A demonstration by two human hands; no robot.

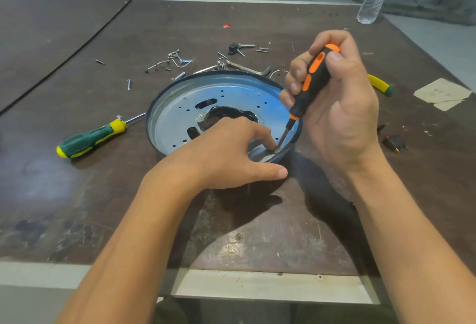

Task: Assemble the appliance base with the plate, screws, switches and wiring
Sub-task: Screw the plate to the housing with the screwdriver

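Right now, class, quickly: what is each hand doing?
Left hand: holds nothing, fingertips pressing down inside the round metal base beside the screwdriver tip.
Right hand: closed on the orange-and-black screwdriver.

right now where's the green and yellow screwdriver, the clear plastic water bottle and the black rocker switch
green and yellow screwdriver (88, 138): head view, on its green handle, left of the base.
clear plastic water bottle (372, 1): head view, on its clear body, far right.
black rocker switch (394, 142): head view, on its black housing, right of the hands.

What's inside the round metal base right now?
The left hand rests in the base, fingers beside the orange screwdriver tip. The hand hides any screw there.
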